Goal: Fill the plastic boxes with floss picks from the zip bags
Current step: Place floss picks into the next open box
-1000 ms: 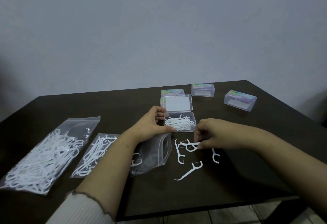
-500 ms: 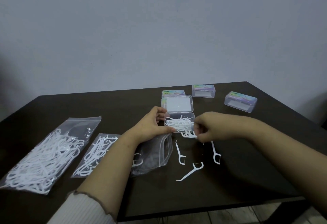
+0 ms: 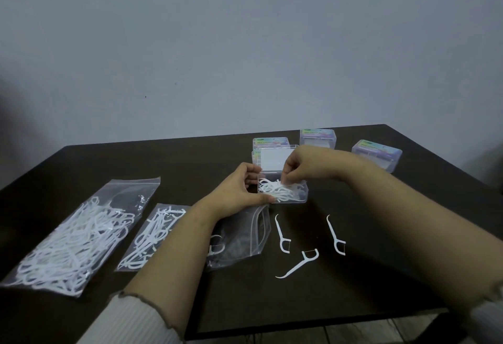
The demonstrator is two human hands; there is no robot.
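Between hands: open box [image 3: 283, 194]; left hand [image 3: 239, 191] grips it, right hand [image 3: 302, 167] pinches picks [image 3: 275, 190] inside.

Dark brown table [image 3: 114, 164] with matte top, plain pale grey-blue wall [image 3: 245, 44] behind it, small dark speck on wall, strip of light tiled floor [image 3: 381, 328] below table's near edge

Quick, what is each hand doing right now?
Left hand: grips the open plastic box at its left side.
Right hand: fingers pinch floss picks over the box.
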